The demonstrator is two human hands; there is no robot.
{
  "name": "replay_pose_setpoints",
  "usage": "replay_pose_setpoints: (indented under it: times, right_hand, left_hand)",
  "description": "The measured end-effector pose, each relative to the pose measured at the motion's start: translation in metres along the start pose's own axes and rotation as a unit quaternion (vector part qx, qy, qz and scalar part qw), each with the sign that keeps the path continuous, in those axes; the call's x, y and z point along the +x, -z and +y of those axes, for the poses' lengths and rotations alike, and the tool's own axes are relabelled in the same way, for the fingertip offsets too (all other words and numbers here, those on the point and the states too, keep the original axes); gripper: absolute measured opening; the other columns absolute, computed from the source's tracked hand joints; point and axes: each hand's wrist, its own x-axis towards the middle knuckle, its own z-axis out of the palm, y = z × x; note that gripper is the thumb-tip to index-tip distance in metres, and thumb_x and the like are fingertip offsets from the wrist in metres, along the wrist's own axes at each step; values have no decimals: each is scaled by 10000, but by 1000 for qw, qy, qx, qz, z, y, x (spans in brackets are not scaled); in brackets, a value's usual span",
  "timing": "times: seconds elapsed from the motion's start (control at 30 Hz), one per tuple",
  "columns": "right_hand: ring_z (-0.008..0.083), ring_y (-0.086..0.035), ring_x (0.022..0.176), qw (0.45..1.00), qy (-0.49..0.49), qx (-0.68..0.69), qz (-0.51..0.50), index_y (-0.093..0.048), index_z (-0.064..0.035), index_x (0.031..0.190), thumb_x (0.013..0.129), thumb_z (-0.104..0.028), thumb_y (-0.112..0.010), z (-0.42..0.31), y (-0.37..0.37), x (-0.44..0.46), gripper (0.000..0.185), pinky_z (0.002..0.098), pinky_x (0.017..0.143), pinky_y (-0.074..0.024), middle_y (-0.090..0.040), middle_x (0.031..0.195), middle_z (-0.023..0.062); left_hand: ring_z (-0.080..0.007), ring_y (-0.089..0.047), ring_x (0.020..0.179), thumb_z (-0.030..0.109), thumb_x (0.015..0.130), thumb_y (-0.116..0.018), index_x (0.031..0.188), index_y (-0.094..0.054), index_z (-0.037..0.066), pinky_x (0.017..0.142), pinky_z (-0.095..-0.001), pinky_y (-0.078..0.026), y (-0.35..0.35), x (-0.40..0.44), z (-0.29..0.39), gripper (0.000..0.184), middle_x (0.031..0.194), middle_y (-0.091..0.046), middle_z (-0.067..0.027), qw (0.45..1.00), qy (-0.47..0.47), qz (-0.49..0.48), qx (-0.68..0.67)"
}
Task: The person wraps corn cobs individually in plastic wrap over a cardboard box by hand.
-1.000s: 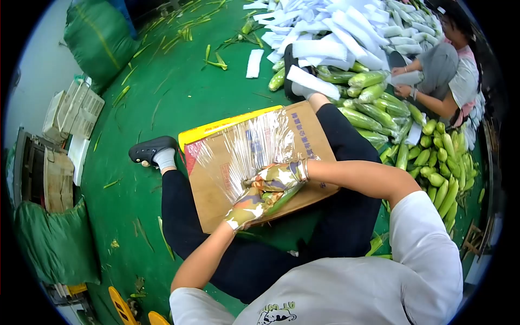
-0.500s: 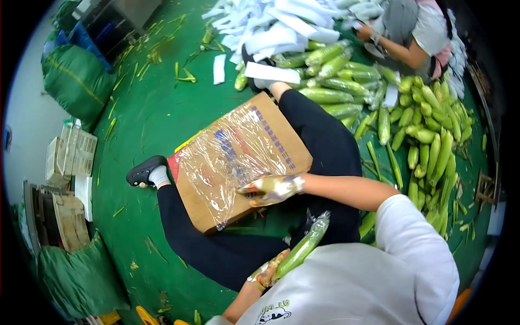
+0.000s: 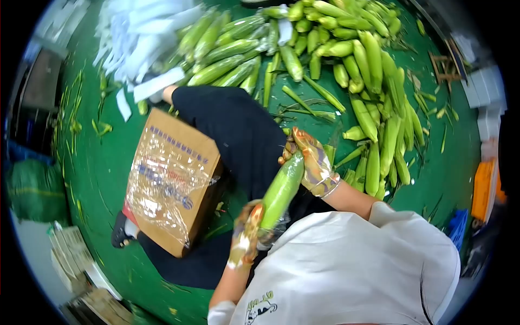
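A green ear of corn (image 3: 283,190) in clear film is held slantwise above my lap. My left hand (image 3: 246,233), in a patterned glove, is wrapped round its lower end, where loose film bunches. At its upper end my right hand (image 3: 313,165), gloved alike, has its fingers closed round the tip. Left of my legs rests a cardboard box (image 3: 197,142) with blue print, and a sheet of clear film (image 3: 162,189) lies wrinkled over its top.
Unwrapped corn (image 3: 374,59) is heaped at the upper right. Film-wrapped ears (image 3: 233,49) and white foam sleeves (image 3: 141,38) lie at the top left. A wooden stool (image 3: 445,67) and an orange crate (image 3: 483,189) stand at the far right. Husk strips litter the green floor.
The view has swung right. My right hand has left the film on the box and closed on the upper end of the corn, which my left hand still holds.
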Motion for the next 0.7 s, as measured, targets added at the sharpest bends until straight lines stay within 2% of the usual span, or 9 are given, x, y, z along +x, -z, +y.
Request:
replay_pose_setpoints:
  times: [0.1,0.2,0.27,0.33,0.37,0.43,0.5,0.6,0.7]
  right_hand:
    - [230,-627,756,990,13,-84,114,-565,-96,921,932,-251,-557,26,15,-23,156,380,640,-543,-588,748,62]
    - [205,-625,694,987,-82,-40,131,-544,-107,944,939,-350,-530,57,2,-57,243,349,586,-537,-573,703,49]
    - [166,-590,576,970,-96,-225,13,-539,-121,944,942,-452,-483,69,1,-78,336,308,533,-519,-556,662,40]
    - [163,-582,552,935,-48,-347,-59,-548,-120,958,953,-475,-439,64,-2,-75,372,279,493,-502,-567,684,43]
    - [161,-579,539,934,-65,-347,-61,-552,-119,965,959,-487,-417,60,-2,-69,391,264,473,-493,-573,695,45]
    - [163,-591,542,945,-263,-195,-12,-564,-107,988,964,-489,-409,28,-6,-52,413,251,452,-489,-601,739,57]
    - [181,-652,635,900,-272,-328,-87,-562,-17,1099,949,-392,-508,-3,17,-25,407,285,538,-542,-653,908,103]
    - [231,-618,899,535,-21,-838,-107,-518,-21,1169,781,-167,-600,-56,63,-6,423,374,737,-524,-600,1044,130]
    - [298,-576,1023,79,-145,-965,-203,-544,-120,1117,754,-139,-563,-70,135,-9,364,468,844,-482,-575,1075,113]
  left_hand:
    - [-183,-597,897,100,850,-653,1135,-561,-9,839,-289,-486,-1,-10,28,319,993,-614,-97,860,-370,44,348]
    - [-221,-577,863,376,921,-511,1355,-336,-17,762,-350,-518,115,47,-39,612,1178,-506,-175,922,-342,172,-53]
    - [-226,-573,834,391,840,-644,1205,-443,15,730,-361,-510,12,39,-8,562,1011,-562,-146,914,-286,-19,-287]
    - [-215,-563,734,433,837,-637,1126,-487,26,642,-339,-497,-27,57,10,521,865,-566,-107,952,-278,-61,-115]
    - [-209,-560,659,464,844,-620,1072,-517,25,590,-313,-487,-63,57,15,505,777,-564,-86,882,-351,135,286]
    - [-225,-559,567,409,890,-572,1035,-545,19,525,-303,-482,-40,96,14,417,786,-584,-97,963,-21,-46,-265]
    - [-194,-564,538,305,840,-645,995,-557,17,494,-287,-484,-47,123,33,339,748,-599,-86,992,-70,-71,-80]
    - [-152,-548,524,266,788,-721,908,-569,21,481,-263,-478,-74,177,94,312,684,-580,-59,981,-182,-35,-56]
    - [-158,-582,642,275,823,-701,932,-571,35,549,-259,-482,-66,282,172,294,757,-594,-63,956,-213,-101,-175]
